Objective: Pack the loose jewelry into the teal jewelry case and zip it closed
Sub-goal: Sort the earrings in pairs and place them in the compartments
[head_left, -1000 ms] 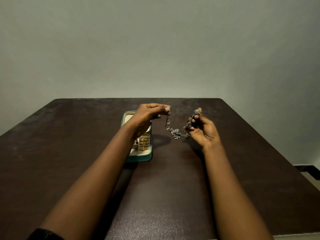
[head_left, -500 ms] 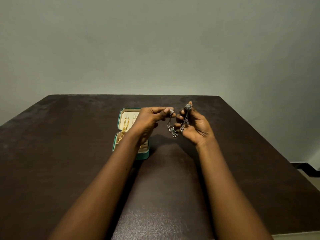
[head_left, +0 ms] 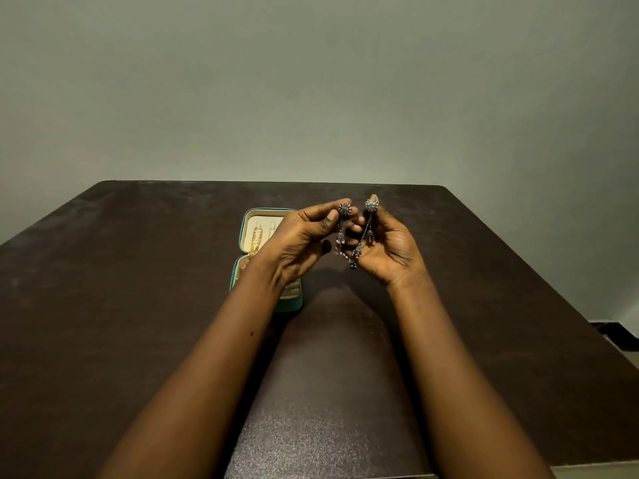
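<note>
Earrings (head_left: 359, 250), a silver pair with flower-shaped tops and hanging beaded chains, are up in the air between the two hands, above the table and just right of the case. Seen from the head camera, the left hand (head_left: 301, 243) pinches the left earring (head_left: 344, 209) by its flower top between thumb and fingertips, and its chains hang free below the thumb. The right hand (head_left: 390, 254), palm turned up and toward the left hand, pinches the right earring (head_left: 371, 204) by its top at the fingertips. That earring's chains hang down across its fingers and palm. The two tops sit side by side, near each other but apart. Lower down the strands come close together, and I cannot tell whether they touch or tangle. The case (head_left: 294, 305), teal outside and cream inside, lies open on the dark table (head_left: 138, 305). Its lid (head_left: 246, 219) is on the far side, and the left wrist partly hides the case. A gold chain (head_left: 256, 238) lies across the lid's lining. A plain grey wall (head_left: 311, 81) stands beyond the table's far edge.
</note>
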`<move>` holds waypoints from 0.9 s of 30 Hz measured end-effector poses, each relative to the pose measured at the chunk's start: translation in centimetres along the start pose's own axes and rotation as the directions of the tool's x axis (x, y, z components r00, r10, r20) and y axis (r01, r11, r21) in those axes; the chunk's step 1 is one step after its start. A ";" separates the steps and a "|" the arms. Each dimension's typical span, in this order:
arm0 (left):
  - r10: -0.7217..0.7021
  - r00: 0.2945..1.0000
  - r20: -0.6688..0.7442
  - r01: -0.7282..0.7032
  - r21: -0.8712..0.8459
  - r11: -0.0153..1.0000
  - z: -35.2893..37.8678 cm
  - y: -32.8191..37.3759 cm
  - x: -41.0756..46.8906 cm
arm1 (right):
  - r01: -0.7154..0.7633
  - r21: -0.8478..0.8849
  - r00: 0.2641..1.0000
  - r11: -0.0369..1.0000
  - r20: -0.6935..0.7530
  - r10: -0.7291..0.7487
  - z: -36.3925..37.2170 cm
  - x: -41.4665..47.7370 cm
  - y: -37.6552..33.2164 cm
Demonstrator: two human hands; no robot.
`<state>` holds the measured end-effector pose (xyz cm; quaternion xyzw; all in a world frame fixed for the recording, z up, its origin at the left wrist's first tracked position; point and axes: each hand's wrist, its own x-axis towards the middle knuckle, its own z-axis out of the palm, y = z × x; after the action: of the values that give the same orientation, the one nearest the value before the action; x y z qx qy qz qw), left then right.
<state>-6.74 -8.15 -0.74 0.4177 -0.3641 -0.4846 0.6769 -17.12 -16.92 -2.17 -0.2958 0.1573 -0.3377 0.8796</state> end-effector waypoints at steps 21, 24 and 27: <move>-0.059 0.996 -0.067 0.051 -0.125 0.991 0.0 -0.2 0.2 | 0.045 -0.822 0.885 0.568 -0.231 -0.405 -2.7 -1.1 -2.8; -0.095 0.992 -0.079 0.083 -0.140 0.987 -0.4 -0.2 0.3 | -0.005 -0.928 0.885 0.373 -0.178 -0.430 -3.1 -1.1 -2.5; -0.116 0.986 -0.118 0.094 -0.176 0.980 -0.8 -0.2 0.3 | -0.088 -0.989 0.891 0.121 -0.132 -0.434 -3.1 -0.4 -1.8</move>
<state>-6.02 -8.33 -1.23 0.4073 -0.2546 -0.5214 0.7053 -19.75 -19.00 -3.38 -0.7382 0.4741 -0.3060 0.3697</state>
